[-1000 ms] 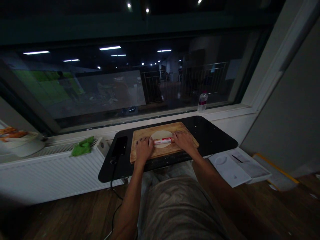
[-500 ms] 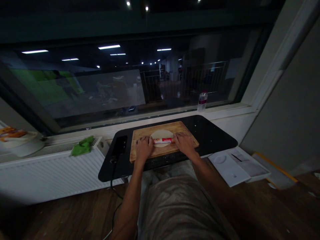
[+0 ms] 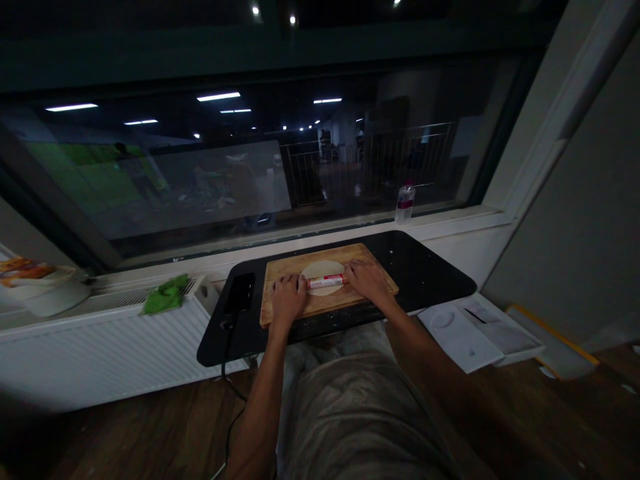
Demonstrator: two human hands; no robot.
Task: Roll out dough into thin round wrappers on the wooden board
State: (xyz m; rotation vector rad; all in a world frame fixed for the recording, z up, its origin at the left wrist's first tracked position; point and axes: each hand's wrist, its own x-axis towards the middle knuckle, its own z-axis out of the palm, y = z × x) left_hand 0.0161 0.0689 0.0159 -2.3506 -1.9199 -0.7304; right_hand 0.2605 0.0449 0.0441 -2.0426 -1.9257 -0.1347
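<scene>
A round, flat sheet of pale dough point(image 3: 324, 269) lies on a wooden cutting board point(image 3: 283, 268). Across the dough rests a rolling pin point(image 3: 326, 281) with a red and white printed label on its middle. My left hand point(image 3: 289, 293) is closed over the pin's left end, knuckles up. Its right end sits under my right hand point(image 3: 367, 279), whose fingers curl over it. Both palms hide the ends of the pin. The board stands on a small black table point(image 3: 425, 267).
A black phone-like device point(image 3: 241, 292) with a cable lies left of the board. A green cloth point(image 3: 166, 295) and a white container point(image 3: 50, 293) sit on the radiator point(image 3: 125, 347). A water bottle point(image 3: 405, 202) stands on the windowsill. A white box point(image 3: 465, 337) lies at lower right.
The rolling pin has turned, so its label shows a different side. It tilts slightly more, as my right hand has shifted a little away from me. My left hand stays nearly in place.
</scene>
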